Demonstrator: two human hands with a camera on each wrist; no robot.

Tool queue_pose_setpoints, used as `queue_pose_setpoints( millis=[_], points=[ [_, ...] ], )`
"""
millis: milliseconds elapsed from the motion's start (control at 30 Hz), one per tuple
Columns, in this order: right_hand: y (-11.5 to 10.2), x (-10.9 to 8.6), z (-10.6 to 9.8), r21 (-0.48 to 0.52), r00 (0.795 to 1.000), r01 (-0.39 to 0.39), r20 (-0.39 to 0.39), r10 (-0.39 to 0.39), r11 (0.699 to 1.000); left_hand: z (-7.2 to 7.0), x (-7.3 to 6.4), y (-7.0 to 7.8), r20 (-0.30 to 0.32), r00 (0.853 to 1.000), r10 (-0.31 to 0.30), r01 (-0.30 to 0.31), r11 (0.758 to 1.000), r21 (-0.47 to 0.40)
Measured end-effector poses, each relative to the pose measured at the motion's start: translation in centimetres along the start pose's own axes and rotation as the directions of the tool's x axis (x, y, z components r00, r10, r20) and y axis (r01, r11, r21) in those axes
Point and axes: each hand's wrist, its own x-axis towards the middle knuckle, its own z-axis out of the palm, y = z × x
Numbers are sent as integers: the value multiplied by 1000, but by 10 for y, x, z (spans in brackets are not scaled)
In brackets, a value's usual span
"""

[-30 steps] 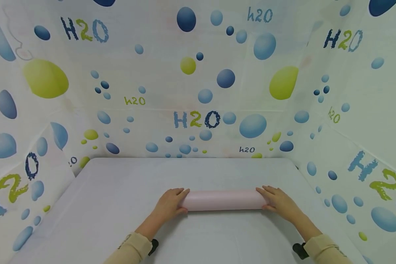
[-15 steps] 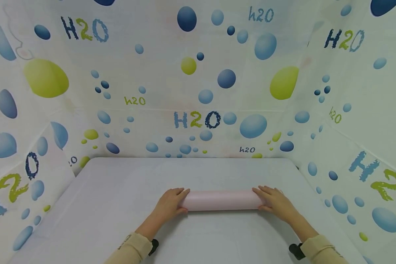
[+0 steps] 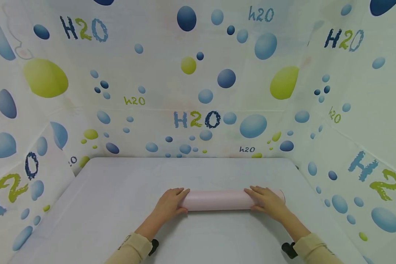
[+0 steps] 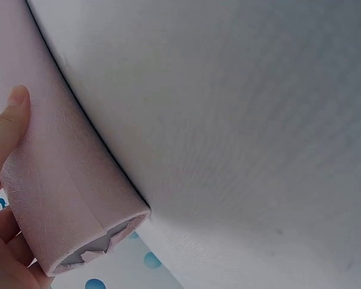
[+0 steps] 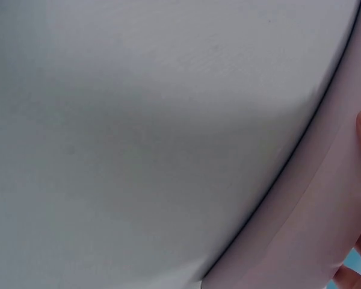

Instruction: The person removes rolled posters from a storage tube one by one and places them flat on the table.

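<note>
On the white table (image 3: 217,236), my left grip (image 3: 171,202) clasps a pink tube (image 3: 216,200) near one end. My right grip (image 3: 269,202) holds it near the other.

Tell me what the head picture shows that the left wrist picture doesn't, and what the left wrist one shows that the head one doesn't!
Only the head view shows the right hand, the tan sleeves and the yellow-green spots.
Only the left wrist view shows the ragged, hollow end of the pink roll.
Both show the pink roll, the left hand, the white tabletop and some blue spots.
</note>
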Motion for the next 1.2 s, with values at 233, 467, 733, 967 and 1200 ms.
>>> queue_pose_setpoints(
  millis=[233, 467, 733, 967, 1200],
  points=[
    [-8, 8, 2, 17, 997, 71, -11, -71, 997, 2, 1, 0, 14, 1000, -10, 10, 1000, -1],
    [-18, 19, 8, 17, 988, 145, -55, -144, 989, 3, 1, -1, 6, 1000, -4, 4, 1000, 4],
    [-30, 30, 16, 5, 983, 174, -56, -174, 985, 2, 1, -1, -5, 1000, 4, -4, 1000, 1],
    [-38, 37, 20, 14, 978, 199, -60, -198, 980, 0, 1, 2, -4, 1000, 6, -6, 1000, 7],
    [-42, 40, 22, -22, 987, 157, -8, -158, 987, 0, 1, 2, -13, 1000, 14, -14, 1000, 11]
  ],
)
